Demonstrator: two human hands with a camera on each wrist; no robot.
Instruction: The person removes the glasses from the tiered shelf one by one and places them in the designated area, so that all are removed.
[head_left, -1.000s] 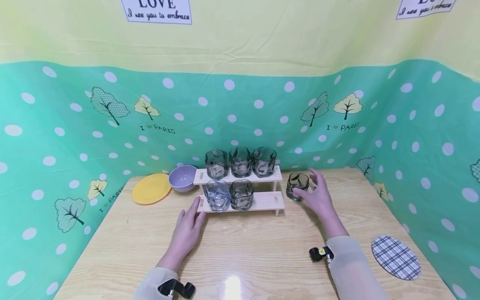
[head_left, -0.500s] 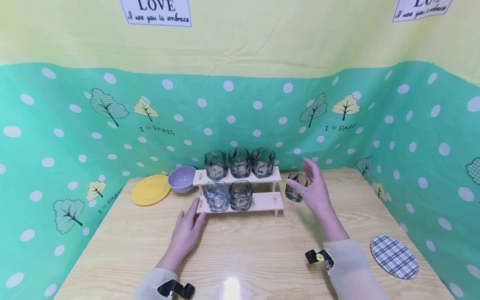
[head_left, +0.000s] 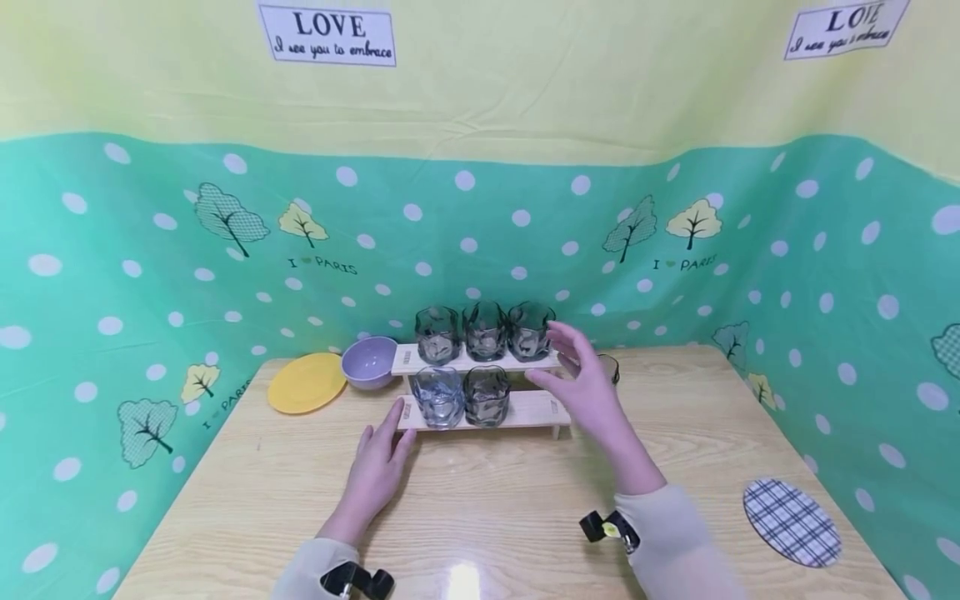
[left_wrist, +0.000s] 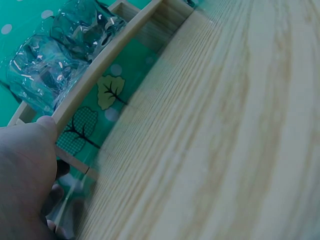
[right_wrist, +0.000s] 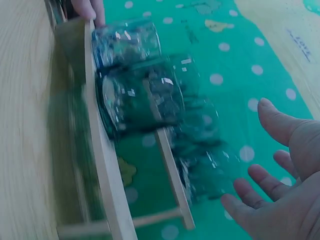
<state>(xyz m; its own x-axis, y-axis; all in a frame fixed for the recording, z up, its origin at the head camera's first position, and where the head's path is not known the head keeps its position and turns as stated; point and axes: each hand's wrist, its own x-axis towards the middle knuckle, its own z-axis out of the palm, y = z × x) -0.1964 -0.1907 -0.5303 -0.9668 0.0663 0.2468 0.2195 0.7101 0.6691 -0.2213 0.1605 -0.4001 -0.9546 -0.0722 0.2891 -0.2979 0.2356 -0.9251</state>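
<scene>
A two-tier wooden rack (head_left: pixel 534 410) stands on the table. Its upper board carries three smoky glass tumblers; my right hand (head_left: pixel 587 385) hovers near the rightmost tumbler (head_left: pixel 530 332), fingers spread and apart from it in the right wrist view. The lower board carries a bluish tumbler (head_left: pixel 438 398) and a grey tumbler (head_left: pixel 487 397). My left hand (head_left: pixel 377 467) holds the lower board's left end, some fingers curled below it in the left wrist view. Another dark tumbler (head_left: pixel 612 367) stands right of the rack, mostly hidden behind my right hand.
A yellow plate (head_left: pixel 306 383) and a purple bowl (head_left: pixel 369 363) sit left of the rack. A checked round mat (head_left: pixel 792 522) lies at the table's right. Green dotted cloth (head_left: pixel 517 192) hangs behind and along the sides.
My right hand has come away from the dark tumbler beside the rack, moving left to the rack's right end. That tumbler stayed on the table. My left hand stays at the rack.
</scene>
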